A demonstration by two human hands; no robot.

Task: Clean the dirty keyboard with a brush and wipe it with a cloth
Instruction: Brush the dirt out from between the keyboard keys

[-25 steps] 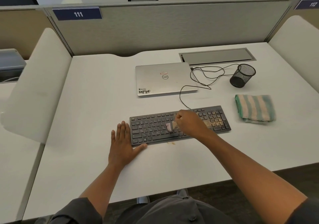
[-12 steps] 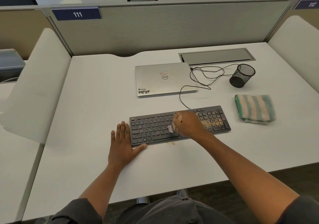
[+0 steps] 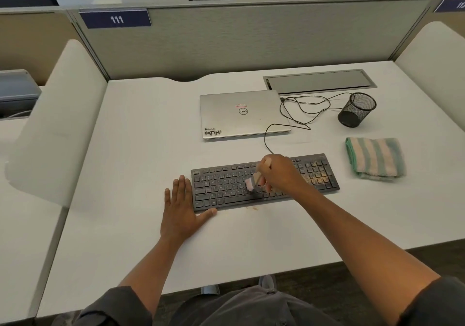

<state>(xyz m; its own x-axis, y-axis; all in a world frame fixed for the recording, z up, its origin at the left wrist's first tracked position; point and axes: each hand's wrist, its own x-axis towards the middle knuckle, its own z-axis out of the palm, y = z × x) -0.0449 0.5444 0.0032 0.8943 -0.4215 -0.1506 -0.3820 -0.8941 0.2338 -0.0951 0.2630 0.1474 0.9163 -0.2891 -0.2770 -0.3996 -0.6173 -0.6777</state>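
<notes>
**Brush on keyboard, one hand bracing**

Right hand [image 3: 279,172] is gripping one small brush [image 3: 253,181], fingers curled round the handle; grip is pinching it tight. Bristle end is pointing down and left, touching the keys around the middle of the one black keyboard [image 3: 226,187]. Brush itself is blurred, so I can't tell bristle detail.

Left hand [image 3: 180,208] is lying flat on the white bench [image 3: 141,149], fingers straight and spread, holding nothing. Its thumb is running along the keyboard's near-left corner and the fingers are sitting just beside the left edge.

Keyboard is lying roughly parallel to the near edge of the bench, slightly angled. Tan dust is showing on the number-pad keys at its right end. One small patch of tan crumbs [image 3: 252,208] is sitting on the bench just in front of the keyboard.

One folded cloth [image 3: 375,158], green and pale striped, is lying just right of the keyboard, apart from it, with neither hand on it.

Other items, counted:
- One closed silver laptop [image 3: 241,115], behind the keyboard.
- One black cable [image 3: 297,114], looping from beside the laptop down towards the keyboard's back edge.
- One black mesh cup [image 3: 357,109], tilted, right of the laptop.
- One grey cable hatch [image 3: 319,81] set in the bench at the back.
- Two number plates on the partition: "111" [image 3: 116,19] on the left, a second one cut off at right.
</notes>
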